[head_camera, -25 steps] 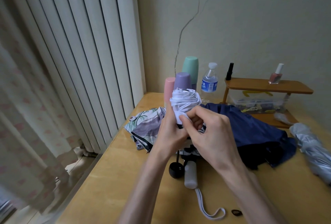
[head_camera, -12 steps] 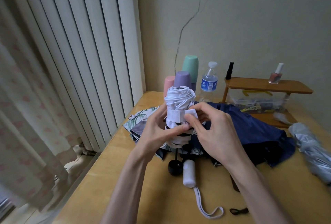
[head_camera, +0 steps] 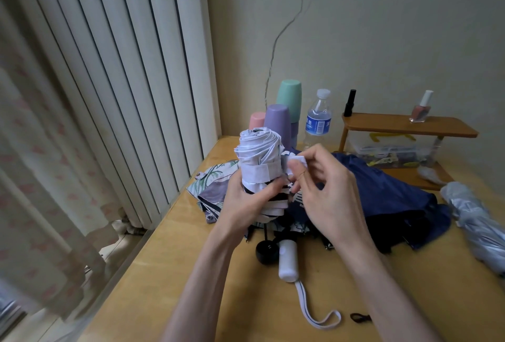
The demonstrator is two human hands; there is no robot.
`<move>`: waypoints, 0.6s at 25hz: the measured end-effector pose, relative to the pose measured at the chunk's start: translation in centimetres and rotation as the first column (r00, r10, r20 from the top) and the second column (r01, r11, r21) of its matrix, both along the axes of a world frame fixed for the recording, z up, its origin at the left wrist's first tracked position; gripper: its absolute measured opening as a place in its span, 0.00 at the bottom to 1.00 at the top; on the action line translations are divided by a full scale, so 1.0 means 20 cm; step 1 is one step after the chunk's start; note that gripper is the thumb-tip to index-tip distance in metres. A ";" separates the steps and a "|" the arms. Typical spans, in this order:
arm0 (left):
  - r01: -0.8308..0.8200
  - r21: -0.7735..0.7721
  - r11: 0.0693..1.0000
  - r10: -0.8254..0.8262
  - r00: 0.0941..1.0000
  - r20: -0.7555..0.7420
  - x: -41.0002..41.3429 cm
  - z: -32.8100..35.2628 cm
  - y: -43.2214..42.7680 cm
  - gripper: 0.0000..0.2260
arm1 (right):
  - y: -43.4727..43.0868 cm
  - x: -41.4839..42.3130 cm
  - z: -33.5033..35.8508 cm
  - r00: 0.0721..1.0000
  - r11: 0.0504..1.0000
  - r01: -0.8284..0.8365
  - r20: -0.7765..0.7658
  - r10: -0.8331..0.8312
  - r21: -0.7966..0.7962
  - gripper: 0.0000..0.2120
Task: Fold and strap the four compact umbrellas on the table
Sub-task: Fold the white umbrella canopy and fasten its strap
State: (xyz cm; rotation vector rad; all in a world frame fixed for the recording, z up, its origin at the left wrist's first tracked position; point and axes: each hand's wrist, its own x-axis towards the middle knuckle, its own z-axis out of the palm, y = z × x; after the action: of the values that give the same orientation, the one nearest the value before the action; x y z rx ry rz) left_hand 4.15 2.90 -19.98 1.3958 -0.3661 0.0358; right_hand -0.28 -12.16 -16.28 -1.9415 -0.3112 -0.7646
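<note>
White compact umbrella: canopy rolled into a tight bundle and held upright above the wooden table, between the two hands. Left hand is wrapped closed around the lower part of the roll, just under the white strap that lies across it. Right hand, just right of the roll, pinches the strap's loose tab between thumb and forefinger, other fingers loosely curled; the tab is not yet pressed down, so this umbrella reads as rolled but still to be fastened. Its white handle and wrist loop lie on the table below the hands. Floral umbrella: spread loose beneath and left of the left hand, snap tab undone, unfolded. Navy umbrella: heaped loose behind and right of the right hand, unfolded. Silver umbrella: far right of the right hand, loosely gathered; whether it is strapped cannot be told. Judged progress: one umbrella nearly finished, at least two untouched. Writing: water bottle beyond the hands carries a blue label with white characters, too small to read; nail polish bottle on the small shelf shows no legible mark. No brand is visible on any umbrella.
</note>
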 end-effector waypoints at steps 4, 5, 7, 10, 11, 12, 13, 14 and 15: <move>-0.080 -0.006 0.997 0.080 0.997 0.018 0.02 -0.02 0.00 0.04 | -0.07 0.05 -0.03 0.986 0.961 0.154 -0.092 -0.137 0.229 0.09; -0.067 -0.028 0.997 0.067 0.998 0.014 0.02 -0.02 0.01 0.05 | -0.09 0.06 -0.03 0.981 0.949 0.184 -0.109 -0.161 0.255 0.09; -0.094 -0.049 0.994 0.094 0.996 0.002 0.02 -0.02 0.00 0.07 | -0.10 0.05 -0.04 0.976 0.943 0.209 -0.114 -0.186 0.257 0.09; -0.241 0.009 0.971 0.239 0.966 0.094 0.03 -0.02 -0.05 0.06 | 0.00 0.01 -0.02 0.990 0.980 0.139 -0.027 -0.136 0.145 0.08; -0.248 0.001 0.969 0.245 0.960 0.137 0.03 -0.01 -0.08 0.04 | 0.04 -0.01 -0.01 0.993 0.990 0.116 0.023 -0.118 0.086 0.07; -0.242 -0.007 0.970 0.240 0.954 0.178 0.02 0.01 -0.10 0.05 | 0.06 -0.02 0.00 0.991 0.993 0.108 0.070 -0.111 0.042 0.07; -0.238 -0.008 0.971 0.234 0.949 0.210 0.01 0.02 -0.11 0.07 | 0.07 -0.02 0.01 0.987 0.994 0.112 0.112 -0.113 0.013 0.07; -0.242 -0.001 0.970 0.236 0.943 0.236 0.00 0.03 -0.13 0.09 | 0.06 -0.02 0.02 0.981 0.992 0.128 0.147 -0.126 -0.008 0.07; -0.248 0.012 0.969 0.237 0.938 0.252 -0.02 0.03 -0.15 0.10 | 0.05 -0.02 0.02 0.974 0.988 0.155 0.174 -0.148 -0.026 0.07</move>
State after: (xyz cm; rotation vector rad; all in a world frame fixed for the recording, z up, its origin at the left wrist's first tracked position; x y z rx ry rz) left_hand 3.84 -0.14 -19.33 1.4779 -0.4017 0.4118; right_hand -0.61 -11.16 -15.86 -1.9568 -0.2856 -1.0365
